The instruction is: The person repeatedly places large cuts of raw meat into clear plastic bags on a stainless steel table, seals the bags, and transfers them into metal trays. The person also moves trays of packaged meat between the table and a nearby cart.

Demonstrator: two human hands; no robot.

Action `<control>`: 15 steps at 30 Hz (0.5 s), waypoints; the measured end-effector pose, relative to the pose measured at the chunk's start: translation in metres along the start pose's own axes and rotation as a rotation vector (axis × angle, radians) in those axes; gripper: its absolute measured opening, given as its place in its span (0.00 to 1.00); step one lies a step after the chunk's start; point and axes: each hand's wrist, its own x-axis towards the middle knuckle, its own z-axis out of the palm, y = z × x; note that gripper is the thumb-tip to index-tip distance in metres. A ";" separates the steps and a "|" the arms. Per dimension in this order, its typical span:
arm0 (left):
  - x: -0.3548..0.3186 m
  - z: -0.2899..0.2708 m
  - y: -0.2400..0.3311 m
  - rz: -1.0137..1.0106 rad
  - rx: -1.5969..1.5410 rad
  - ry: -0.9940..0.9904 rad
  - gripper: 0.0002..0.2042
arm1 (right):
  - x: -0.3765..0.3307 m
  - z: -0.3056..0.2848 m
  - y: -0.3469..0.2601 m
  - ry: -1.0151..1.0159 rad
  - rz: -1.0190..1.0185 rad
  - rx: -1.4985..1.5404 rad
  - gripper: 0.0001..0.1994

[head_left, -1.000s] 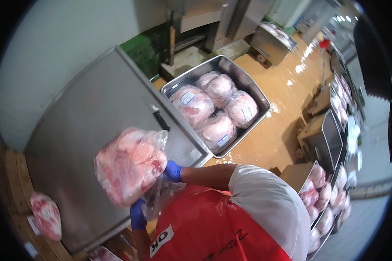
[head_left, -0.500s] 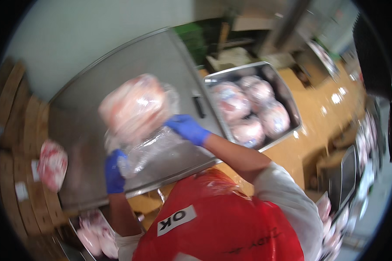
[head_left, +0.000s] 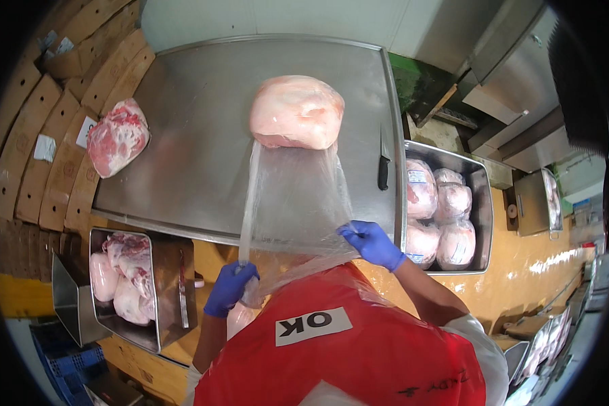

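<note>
A stainless steel worktable [head_left: 196,135] is seen from above, with flattened brown cardboard boxes [head_left: 61,115] stacked along its left edge. A raw red cut of meat [head_left: 117,137] lies unwrapped at the table's left end, and a black-handled knife [head_left: 384,166] rests near the right edge. To the right of the table, a steel tray [head_left: 482,203] is filled with pale bagged cuts bearing small white labels. Below the table's left front, a second steel tray [head_left: 172,291] holds unbagged pink and red meat. A red apron [head_left: 358,352] with a white rectangular label fills the lower foreground and hides the near table edge.

A large pale pink cut of meat in a clear plastic bag [head_left: 296,111] lies at the middle of the table, well beyond both hands. The bag's loose open end is stretched back toward the person. The blue-gloved left hand [head_left: 229,287] is closed around the bag's lower left corner. The blue-gloved right hand [head_left: 372,243] is pinching the lower right edge, fingers curled.
</note>
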 end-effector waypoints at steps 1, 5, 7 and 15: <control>0.001 0.004 0.010 0.075 0.071 0.086 0.12 | -0.011 -0.006 -0.002 0.025 -0.024 0.080 0.10; 0.034 0.017 0.072 0.242 0.332 0.578 0.10 | 0.012 -0.026 -0.025 0.119 0.010 -0.121 0.07; 0.080 0.013 0.096 0.755 0.573 0.854 0.10 | 0.036 -0.033 -0.027 0.196 -0.198 -0.338 0.07; 0.290 0.012 0.087 0.622 0.302 0.607 0.18 | 0.145 -0.010 0.009 0.520 -0.472 -0.506 0.20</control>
